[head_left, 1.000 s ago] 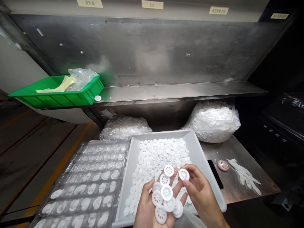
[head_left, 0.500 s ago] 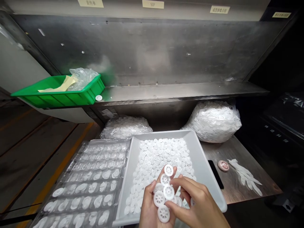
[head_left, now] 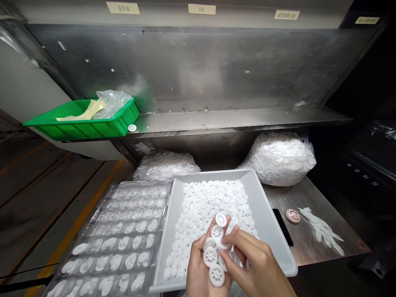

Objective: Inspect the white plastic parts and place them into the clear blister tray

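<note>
Several small white spoked plastic wheels (head_left: 210, 256) rest in my left hand (head_left: 198, 268), which is cupped palm up with its fingers curled around them. My right hand (head_left: 258, 260) comes in from the right and pinches one white wheel (head_left: 222, 244) between thumb and fingers, tilted edge-on above the others. Part of the pile in the palm is hidden behind the right fingers. Both hands are over the near part of a grey tray (head_left: 275, 243) that holds a layer of many loose white wheels (head_left: 213, 198).
Left of the tray, clear plastic blister trays (head_left: 108, 243) hold white wheels in rows. Bags of wheels (head_left: 281, 159) stand behind. A phone (head_left: 283, 227), a pink round object (head_left: 292, 216) and white gloves (head_left: 321, 231) lie right. A green bin (head_left: 93, 128) and one wheel (head_left: 132, 128) sit on the shelf.
The wheel at my right fingertips has gone from lying face up to tilted nearly edge-on. The view has shifted slightly, and both hands stay over the tray.
</note>
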Demonstrator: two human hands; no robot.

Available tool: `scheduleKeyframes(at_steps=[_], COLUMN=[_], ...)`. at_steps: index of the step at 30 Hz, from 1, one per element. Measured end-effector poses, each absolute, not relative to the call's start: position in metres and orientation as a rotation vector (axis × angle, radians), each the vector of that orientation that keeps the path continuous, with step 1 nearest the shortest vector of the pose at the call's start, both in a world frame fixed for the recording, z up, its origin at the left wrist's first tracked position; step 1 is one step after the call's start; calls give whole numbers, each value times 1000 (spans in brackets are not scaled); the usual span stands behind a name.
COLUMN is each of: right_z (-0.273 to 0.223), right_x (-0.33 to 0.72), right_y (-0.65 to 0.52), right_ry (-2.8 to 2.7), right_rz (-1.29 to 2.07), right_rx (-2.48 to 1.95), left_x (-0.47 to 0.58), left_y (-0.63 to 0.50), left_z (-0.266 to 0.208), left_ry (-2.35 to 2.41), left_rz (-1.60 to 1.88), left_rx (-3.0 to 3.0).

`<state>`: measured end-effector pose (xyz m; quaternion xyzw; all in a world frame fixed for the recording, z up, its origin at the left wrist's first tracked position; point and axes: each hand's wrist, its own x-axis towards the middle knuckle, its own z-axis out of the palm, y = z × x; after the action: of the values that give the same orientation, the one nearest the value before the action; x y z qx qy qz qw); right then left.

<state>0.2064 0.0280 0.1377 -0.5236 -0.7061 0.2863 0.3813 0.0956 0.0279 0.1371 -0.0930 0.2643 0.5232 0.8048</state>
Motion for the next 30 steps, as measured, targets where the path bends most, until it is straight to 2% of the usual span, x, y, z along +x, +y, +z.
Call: scheduleKeyframes(at_steps=[8, 30], right_z=[131, 120], right_x=[234, 240], right_y=[34, 30], right_ry=[-1928, -1907], right_rz=[268, 332], right_rx=[-1019, -1033], left_x=[88, 85], left_y=[28, 27], left_z=[132, 136], left_ry=[534, 578], left_rz=[1116, 1111], left_rx=[-108, -91])
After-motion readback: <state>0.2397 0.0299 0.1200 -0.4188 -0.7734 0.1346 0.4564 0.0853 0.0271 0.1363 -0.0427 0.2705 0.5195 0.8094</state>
